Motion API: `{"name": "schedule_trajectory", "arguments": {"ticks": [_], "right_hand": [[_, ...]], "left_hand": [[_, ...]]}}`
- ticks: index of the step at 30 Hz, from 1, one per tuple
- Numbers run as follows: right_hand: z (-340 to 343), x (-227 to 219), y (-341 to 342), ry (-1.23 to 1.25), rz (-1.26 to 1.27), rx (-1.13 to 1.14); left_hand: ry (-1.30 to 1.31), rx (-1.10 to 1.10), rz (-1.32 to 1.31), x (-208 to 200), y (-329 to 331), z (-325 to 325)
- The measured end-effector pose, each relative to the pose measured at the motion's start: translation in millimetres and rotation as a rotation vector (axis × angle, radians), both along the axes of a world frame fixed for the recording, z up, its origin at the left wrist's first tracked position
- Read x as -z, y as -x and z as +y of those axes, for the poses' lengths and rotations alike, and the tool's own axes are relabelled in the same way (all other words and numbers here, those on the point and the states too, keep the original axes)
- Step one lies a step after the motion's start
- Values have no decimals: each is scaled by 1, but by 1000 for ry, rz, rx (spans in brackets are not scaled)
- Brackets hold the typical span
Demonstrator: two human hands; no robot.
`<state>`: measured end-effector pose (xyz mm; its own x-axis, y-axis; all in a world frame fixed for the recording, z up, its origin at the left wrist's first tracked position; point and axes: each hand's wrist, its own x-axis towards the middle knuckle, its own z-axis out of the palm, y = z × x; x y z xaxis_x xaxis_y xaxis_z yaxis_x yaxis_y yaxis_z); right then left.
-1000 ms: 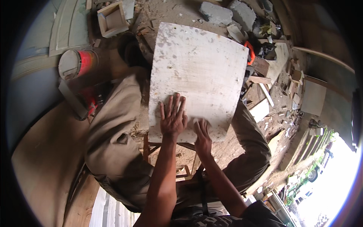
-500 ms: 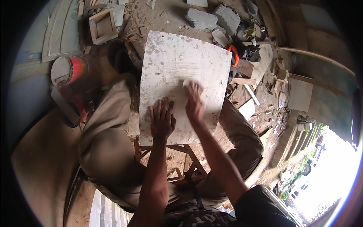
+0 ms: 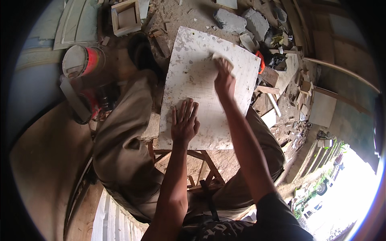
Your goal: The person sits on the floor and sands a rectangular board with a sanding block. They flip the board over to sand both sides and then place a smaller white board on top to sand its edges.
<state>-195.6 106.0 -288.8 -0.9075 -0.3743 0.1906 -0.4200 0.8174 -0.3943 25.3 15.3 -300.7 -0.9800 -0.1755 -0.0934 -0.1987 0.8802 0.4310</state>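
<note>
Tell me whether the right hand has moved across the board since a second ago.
Yes. The right hand slid from the near edge of the white board toward its far edge.

A single view comes from a fisheye camera worn on the person's head, looking steeply down and slightly forward. It sits close above the board point(image 3: 209, 88), which fills the middle of the picture, with both forearms entering from the lower edge. Straight edges bend toward the dark round rim. The littered floor point(image 3: 181, 16) lies at the top, and bright outdoors at the lower right.
</note>
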Motion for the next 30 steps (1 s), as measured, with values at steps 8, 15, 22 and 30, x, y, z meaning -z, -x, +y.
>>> {"name": "schedule_trajectory", "arguments": {"ticks": [8,15,22,30], "right_hand": [[35,2,-87,-66,-164,-64],[72,-38,-253,113,-558,214],[6,2,-90,16,-201,55],[-34,2,44,55,-37,-75]], "left_hand": [[-13,-25,26,2,-8,-2],[-33,-22,48,-1,-3,0],[44,-6,-3,6,1,-5],[9,-5,43,0,1,4]]}}
